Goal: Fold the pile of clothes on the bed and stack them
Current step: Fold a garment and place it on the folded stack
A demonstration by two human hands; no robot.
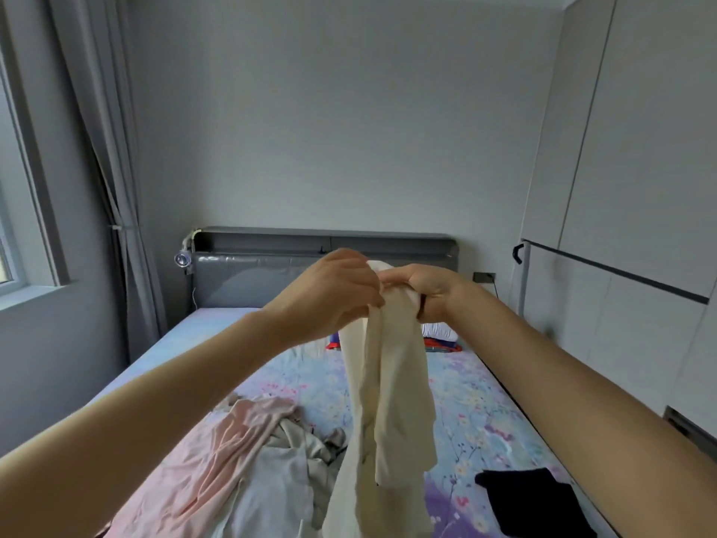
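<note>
Head view, and both hands are up over the bed: left hand (333, 293) and right hand (428, 289) sit close together, fingers curled, pinching the top of a long cream-coloured soft garment (388, 390). It hangs crumpled toward the near end of the floral-sheeted bed (485, 401), not yet folded. Near left, a rumpled pale pink garment (217, 432) and a white and beige heap (287, 471) lie loose; near right, a black cloth piece (531, 498) looks unfolded too. No neat stack shows. Early days, I'd judge: at least 4 pieces to go.
</note>
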